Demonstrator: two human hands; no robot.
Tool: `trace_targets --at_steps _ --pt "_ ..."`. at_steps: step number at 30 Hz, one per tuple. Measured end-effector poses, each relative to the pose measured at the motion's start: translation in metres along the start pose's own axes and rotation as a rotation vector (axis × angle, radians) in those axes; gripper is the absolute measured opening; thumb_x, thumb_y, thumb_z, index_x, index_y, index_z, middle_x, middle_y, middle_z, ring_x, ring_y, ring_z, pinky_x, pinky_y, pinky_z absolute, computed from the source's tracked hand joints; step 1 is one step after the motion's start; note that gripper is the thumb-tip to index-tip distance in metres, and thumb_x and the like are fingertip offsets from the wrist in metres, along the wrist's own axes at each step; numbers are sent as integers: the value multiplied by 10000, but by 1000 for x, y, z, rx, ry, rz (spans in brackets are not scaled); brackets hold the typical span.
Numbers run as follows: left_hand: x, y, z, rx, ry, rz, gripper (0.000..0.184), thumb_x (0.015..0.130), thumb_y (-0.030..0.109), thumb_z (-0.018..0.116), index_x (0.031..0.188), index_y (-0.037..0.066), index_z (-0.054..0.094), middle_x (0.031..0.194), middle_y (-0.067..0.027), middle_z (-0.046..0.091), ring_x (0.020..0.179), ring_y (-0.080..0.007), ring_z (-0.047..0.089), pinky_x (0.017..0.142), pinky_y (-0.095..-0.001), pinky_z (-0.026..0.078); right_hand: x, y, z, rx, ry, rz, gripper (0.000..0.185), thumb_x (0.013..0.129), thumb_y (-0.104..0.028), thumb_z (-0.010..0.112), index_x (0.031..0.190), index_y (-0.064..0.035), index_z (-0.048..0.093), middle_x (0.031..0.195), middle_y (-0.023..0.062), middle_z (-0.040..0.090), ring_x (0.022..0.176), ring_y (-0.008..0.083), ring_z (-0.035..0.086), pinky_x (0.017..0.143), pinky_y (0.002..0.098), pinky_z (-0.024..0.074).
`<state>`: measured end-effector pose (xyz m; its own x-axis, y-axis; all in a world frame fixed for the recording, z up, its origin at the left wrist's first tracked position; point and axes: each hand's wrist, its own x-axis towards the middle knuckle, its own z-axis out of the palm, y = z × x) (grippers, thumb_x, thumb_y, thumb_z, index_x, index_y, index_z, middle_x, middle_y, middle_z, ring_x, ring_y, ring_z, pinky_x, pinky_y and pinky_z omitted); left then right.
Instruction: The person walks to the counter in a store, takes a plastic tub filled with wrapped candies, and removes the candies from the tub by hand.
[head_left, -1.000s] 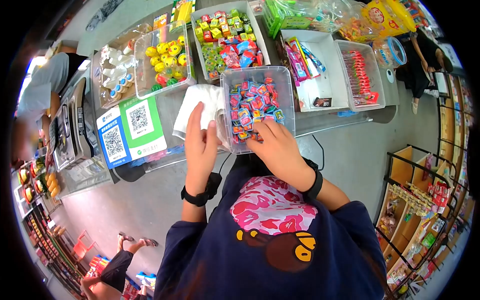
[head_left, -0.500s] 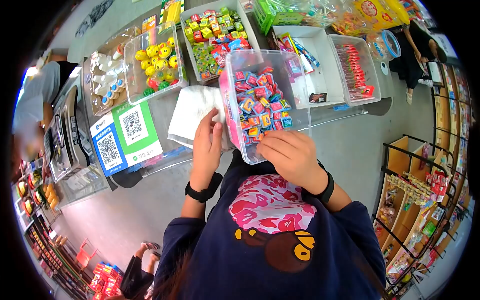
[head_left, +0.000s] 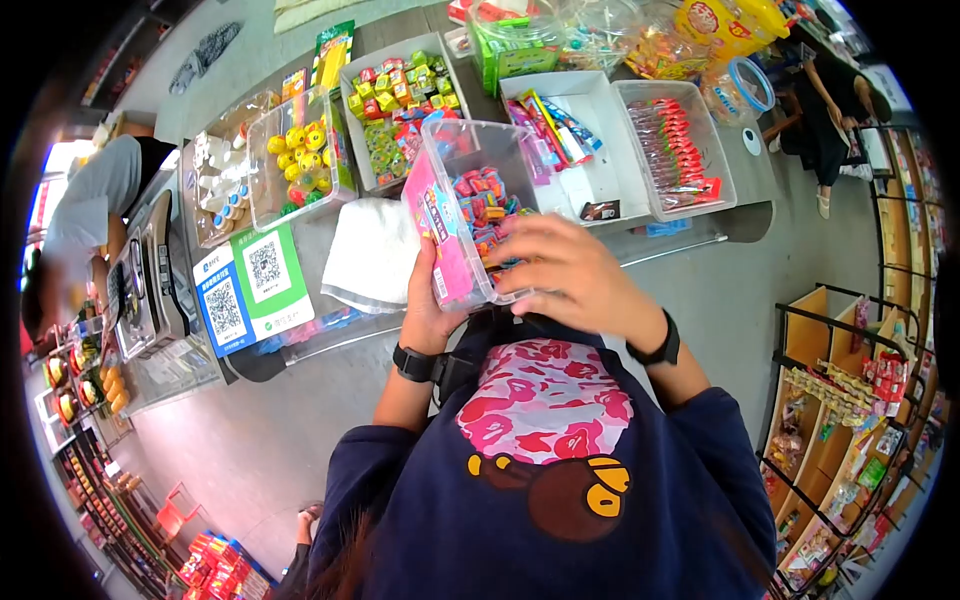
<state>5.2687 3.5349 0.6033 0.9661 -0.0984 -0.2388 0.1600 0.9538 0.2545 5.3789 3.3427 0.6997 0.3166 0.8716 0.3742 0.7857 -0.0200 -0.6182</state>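
Note:
A clear plastic box [head_left: 450, 255] with a pink label on its left side is tilted at the counter's front edge. Small wrapped candies [head_left: 485, 205] lie inside it. My left hand [head_left: 430, 300] holds the box at its lower left side, fingers against the label. Over the box's right side and opening, my right hand [head_left: 565, 270] has its fingers spread, covering part of the candies. Left of the box lies a folded white cloth [head_left: 368, 255] on the counter.
Behind stand a tray of yellow and green candies [head_left: 385, 105], a box of yellow balls [head_left: 262, 135], a white box [head_left: 625, 165] and a bin of red-wrapped sticks [head_left: 725, 165]. Payment code cards [head_left: 235, 325] lie left. A person [head_left: 825, 110] is at the far right.
The candy box has turned and tilted, showing its pink label. My left hand has come from beside the box to hold it. My right hand's fingers have spread.

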Motion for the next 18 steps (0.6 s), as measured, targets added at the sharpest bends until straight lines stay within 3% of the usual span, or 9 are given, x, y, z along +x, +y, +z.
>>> trace_targets --at_steps 2,3,4,6,7,10,11,16,18 --pt "0 -7 1 118 126 90 638 953 496 530 1398 58 402 1303 -154 550 1200 -301 548 1021 -499 441 -8 25 -5 513 67 181 502 856 -422 679 1236 -100 612 1397 131 482 1315 326 439 1066 419 366" --pt "1 -9 4 103 145 127 604 953 465 551 1381 61 415 1264 -140 573 1170 -286 571 1008 -491 457 -11 38 -7 606 39 221 733 836 -483 691 1408 -91 457 1488 188 369 1371 349 374 1104 431 321" --pt "2 -10 7 106 146 133 604 953 465 551 1381 61 415 1264 -140 573 1170 -286 571 1008 -491 457 -10 38 -6 609 37 215 733 836 -483 691 1408 -91 457 1488 188 369 1371 349 374 1104 431 321" --pt "4 -11 11 113 185 130 604 953 464 551 1377 56 415 1256 -139 578 1164 -283 575 998 -492 467 0 36 1 262 -75 379 862 821 -441 722 1469 -33 326 1506 191 347 1417 332 303 1133 429 277" --pt "4 -11 12 116 185 133 604 953 464 551 1377 56 415 1256 -139 578 1164 -283 575 998 -492 467 6 41 4 352 -146 345 956 778 -372 760 1503 -31 237 1528 233 288 1428 378 261 1134 419 273" --pt "6 -14 14 188 111 147 621 944 475 560 1373 50 416 1257 -142 578 1142 -285 587 988 -489 476 18 44 10 159 -286 341 990 731 -307 783 1505 -30 231 1530 265 245 1410 428 263 1128 435 284" --pt "7 -17 10 169 165 170 631 939 483 563 1371 47 417 1251 -144 580 1128 -286 594 980 -489 482 19 46 18 63 -252 268 979 703 -284 794 1486 -21 266 1494 282 272 1350 466 325 1105 447 317" --pt "8 -19 0 118 196 218 629 933 490 566 1362 51 426 1227 -141 591 1083 -277 618 948 -472 509 26 44 25 37 -203 225 829 689 -252 800 1385 -18 414 1341 240 423 1185 428 465 1005 452 399" --pt "6 -17 -13 236 170 230 723 924 569 508 1449 99 347 1388 -146 485 1279 -325 480 1058 -521 394 27 46 25 59 -226 196 685 710 -201 776 1316 -41 501 1261 186 493 1145 403 491 964 456 419"
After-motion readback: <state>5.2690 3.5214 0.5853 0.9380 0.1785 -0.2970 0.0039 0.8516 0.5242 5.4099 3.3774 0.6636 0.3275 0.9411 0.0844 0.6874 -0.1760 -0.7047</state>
